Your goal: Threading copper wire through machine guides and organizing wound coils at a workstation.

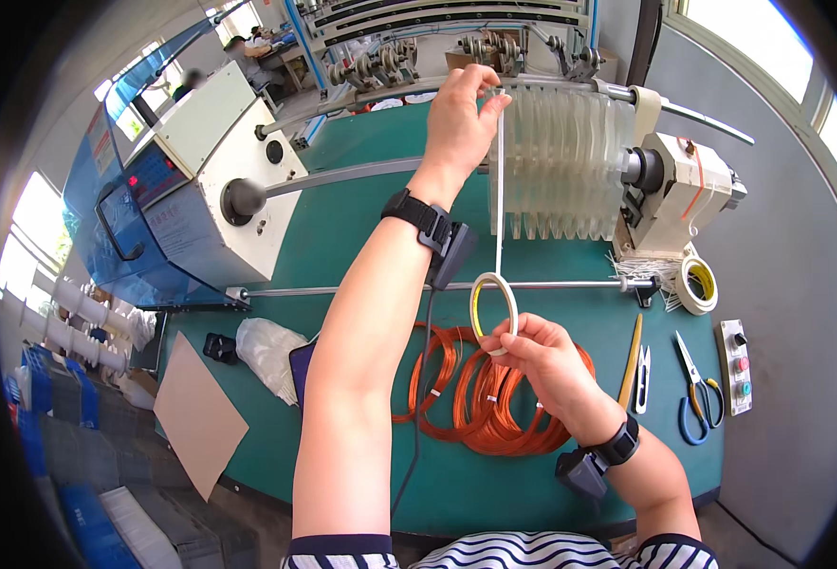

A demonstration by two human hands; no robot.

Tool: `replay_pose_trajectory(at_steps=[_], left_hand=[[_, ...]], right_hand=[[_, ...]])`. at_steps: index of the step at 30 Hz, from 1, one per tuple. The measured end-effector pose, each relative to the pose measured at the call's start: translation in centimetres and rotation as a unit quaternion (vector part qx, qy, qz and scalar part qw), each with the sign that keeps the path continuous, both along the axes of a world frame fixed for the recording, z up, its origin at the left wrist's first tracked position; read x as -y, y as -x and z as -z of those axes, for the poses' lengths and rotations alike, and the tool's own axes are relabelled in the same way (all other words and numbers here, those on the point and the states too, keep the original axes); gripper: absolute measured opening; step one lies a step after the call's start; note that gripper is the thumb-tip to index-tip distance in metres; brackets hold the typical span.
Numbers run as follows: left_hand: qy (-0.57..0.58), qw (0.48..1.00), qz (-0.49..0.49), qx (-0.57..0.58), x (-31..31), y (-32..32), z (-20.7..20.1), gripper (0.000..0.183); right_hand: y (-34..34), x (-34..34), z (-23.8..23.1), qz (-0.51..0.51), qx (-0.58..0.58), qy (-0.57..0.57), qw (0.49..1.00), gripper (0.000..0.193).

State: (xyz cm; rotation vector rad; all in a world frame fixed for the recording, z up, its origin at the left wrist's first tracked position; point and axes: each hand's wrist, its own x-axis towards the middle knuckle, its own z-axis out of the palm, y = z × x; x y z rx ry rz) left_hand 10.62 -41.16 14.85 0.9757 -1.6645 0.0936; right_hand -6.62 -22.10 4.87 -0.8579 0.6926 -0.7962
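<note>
My right hand pinches the lower rim of a roll of white tape between thumb and fingers, above the bench. From the roll a narrow strip of tape runs straight up. At its top end my left hand is closed on the strip, by the left end of a clear ribbed plastic winding former. The former sits on a shaft between two machine heads. Beneath the roll and my right hand lie coils of orange-brown copper wire, partly covered by the hand.
A white winding machine with a blue clear cover stands left. At right are the tailstock, another tape roll, scissors, thread snips and a button box. A metal rod crosses the bench. Cardboard lies front left.
</note>
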Motion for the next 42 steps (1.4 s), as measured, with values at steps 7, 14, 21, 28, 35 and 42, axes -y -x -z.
replay_pose_trajectory(at_steps=[7, 14, 21, 28, 35, 42], left_hand=[[-0.170, 0.985, 0.035, -0.019, -2.4, -1.2, 4.9, 0.070], [-0.206, 0.978, 0.031, 0.017, -1.8, -0.8, 4.6, 0.070], [-0.215, 0.976, 0.011, -0.016, -2.4, 0.3, 4.3, 0.067], [-0.264, 0.961, -0.088, 0.003, -2.4, -0.8, 4.1, 0.072], [-0.330, 0.901, -0.280, 0.015, -3.8, 1.3, 2.8, 0.082], [-0.312, 0.924, -0.142, -0.170, -8.7, 10.7, 5.7, 0.042]], right_hand=[[-0.1, 2.8, -1.8, 0.037, -0.012, -0.015, 0.999, 0.007], [2.7, 7.4, -3.2, 0.176, -0.020, 0.078, 0.981, 0.013], [8.3, 11.4, -4.0, 0.242, -0.281, 0.215, 0.904, 0.023], [12.8, 17.6, -3.7, 0.285, -0.483, 0.255, 0.787, 0.025], [20.7, 18.4, 1.5, 0.180, -0.699, 0.227, 0.654, 0.021], [18.0, 14.2, -1.1, 0.204, -0.738, 0.374, 0.523, 0.021]])
